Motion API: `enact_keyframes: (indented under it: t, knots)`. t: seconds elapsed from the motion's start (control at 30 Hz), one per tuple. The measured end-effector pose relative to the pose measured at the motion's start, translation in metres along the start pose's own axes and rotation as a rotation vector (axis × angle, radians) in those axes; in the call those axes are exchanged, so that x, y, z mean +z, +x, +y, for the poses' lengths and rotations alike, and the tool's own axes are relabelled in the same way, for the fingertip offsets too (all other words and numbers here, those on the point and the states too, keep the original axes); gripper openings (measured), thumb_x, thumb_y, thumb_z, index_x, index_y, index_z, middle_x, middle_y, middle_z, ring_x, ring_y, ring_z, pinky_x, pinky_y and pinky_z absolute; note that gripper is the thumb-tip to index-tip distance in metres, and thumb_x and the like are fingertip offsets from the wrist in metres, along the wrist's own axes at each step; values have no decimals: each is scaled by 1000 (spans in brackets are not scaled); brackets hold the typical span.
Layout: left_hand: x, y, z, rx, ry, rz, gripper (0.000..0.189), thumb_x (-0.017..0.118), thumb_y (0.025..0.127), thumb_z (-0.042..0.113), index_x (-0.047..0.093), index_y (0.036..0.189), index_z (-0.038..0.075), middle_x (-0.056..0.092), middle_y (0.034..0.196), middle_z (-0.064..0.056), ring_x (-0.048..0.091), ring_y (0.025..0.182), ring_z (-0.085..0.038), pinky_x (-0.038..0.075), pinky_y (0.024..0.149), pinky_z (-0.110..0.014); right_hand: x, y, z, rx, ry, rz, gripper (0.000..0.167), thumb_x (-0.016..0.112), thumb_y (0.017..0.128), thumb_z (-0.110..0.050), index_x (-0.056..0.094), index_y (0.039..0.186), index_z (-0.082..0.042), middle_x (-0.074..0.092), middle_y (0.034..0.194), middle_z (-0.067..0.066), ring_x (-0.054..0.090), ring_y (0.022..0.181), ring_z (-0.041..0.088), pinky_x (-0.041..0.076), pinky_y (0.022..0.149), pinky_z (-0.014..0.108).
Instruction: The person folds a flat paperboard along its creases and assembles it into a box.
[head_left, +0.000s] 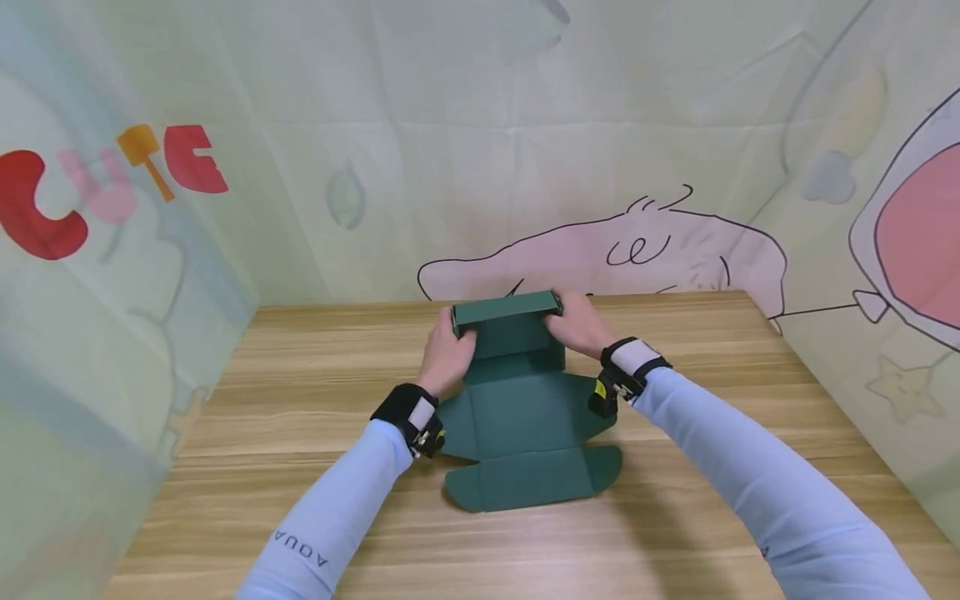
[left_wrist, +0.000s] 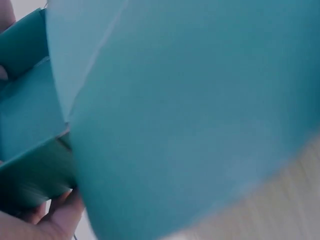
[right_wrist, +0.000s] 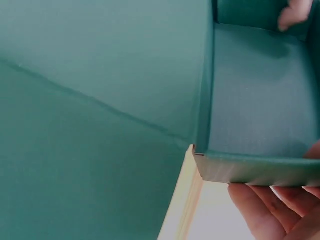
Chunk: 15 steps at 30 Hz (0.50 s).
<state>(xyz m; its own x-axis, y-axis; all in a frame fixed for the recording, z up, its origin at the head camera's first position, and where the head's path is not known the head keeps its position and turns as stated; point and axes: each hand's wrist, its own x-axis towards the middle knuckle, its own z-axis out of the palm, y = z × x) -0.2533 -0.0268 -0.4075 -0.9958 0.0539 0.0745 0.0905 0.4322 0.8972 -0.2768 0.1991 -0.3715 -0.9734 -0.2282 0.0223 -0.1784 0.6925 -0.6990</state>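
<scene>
A dark green cardboard box (head_left: 528,412) is held up at the far part of the table, its tray part tilted with the inside facing me. The lid panel and its flaps spread out toward me. My left hand (head_left: 447,352) grips the tray's left side wall, thumb toward the inside. On the opposite side, my right hand (head_left: 579,325) holds the right wall. In the right wrist view, fingers (right_wrist: 260,210) lie along the outside of the side wall (right_wrist: 260,170), and the tray floor (right_wrist: 262,95) is bare. A lid side flap (left_wrist: 185,120) fills most of the left wrist view.
The wood-grain table (head_left: 322,358) extends around the box on all sides. Behind it hangs a printed cloth backdrop (head_left: 487,150), which also covers both sides. Dark wrist straps with small cameras (head_left: 618,387) sit close to the lid's side flaps.
</scene>
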Motion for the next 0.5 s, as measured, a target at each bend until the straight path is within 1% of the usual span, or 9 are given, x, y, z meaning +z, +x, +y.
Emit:
enact_keyframes:
  t: [0.07,0.1,0.23,0.33,0.4,0.5]
  knots:
    - [0,0,1,-7,-7,0,41,45,102,18,40,141,5,52,144,-21,52,133,-34,42,114,-53,2,-1,0,1,-23,4,30,43,98,-12,52,123,1,62,126,24,59,121,40,44,109,60]
    - [0,-1,1,-10,-6,4,39,45,103,18,40,140,6,53,142,-21,53,131,-34,42,113,-53,3,-2,0,4,-32,7,30,43,97,-12,52,123,1,62,126,24,60,121,40,45,109,60]
    - [1,-2,0,-14,19,24,33,42,103,16,42,135,6,58,133,-21,56,118,-33,47,104,-52,8,-4,-2,13,-43,17,31,40,96,-12,51,121,2,62,124,26,61,119,42,46,107,59]
    - [2,-2,0,-10,27,20,32,41,103,15,42,133,6,59,127,-22,57,111,-32,49,98,-51,9,-5,-2,19,-32,26,33,40,93,-11,51,122,2,62,124,27,60,119,42,46,108,59]
    - [2,-2,0,-8,33,14,32,41,103,16,42,134,6,59,127,-21,57,110,-32,49,98,-51,9,-6,0,15,-18,21,37,41,92,-9,51,126,3,61,129,26,58,122,41,44,110,59]
    - [1,-1,1,-6,44,2,33,40,104,18,42,134,6,58,128,-20,58,113,-33,49,100,-52,8,-4,5,8,11,11,35,45,92,-8,51,125,1,61,129,24,57,123,39,43,111,60]
